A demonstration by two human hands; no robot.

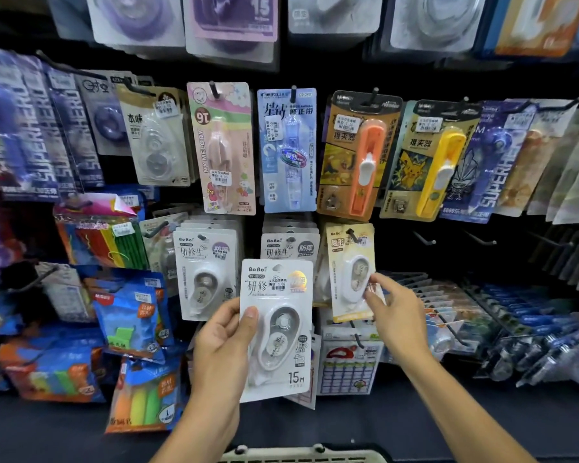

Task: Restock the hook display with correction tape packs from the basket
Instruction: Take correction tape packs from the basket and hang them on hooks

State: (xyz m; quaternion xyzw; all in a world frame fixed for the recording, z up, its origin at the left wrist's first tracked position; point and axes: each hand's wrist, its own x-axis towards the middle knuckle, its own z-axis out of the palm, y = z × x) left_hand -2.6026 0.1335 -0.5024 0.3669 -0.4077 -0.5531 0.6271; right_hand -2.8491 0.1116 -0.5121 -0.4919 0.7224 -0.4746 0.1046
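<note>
The left hand (226, 342) grips a white carded correction tape pack (276, 329), grey dispenser under blister, before the hook display (353, 233); the right hand (395, 315) pinches a hanging yellow pack (350, 272); the basket (301, 455) is cut off below.

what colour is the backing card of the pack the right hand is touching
Pale yellow, on the hanging pack that the right hand touches; the head view shows it.
</note>
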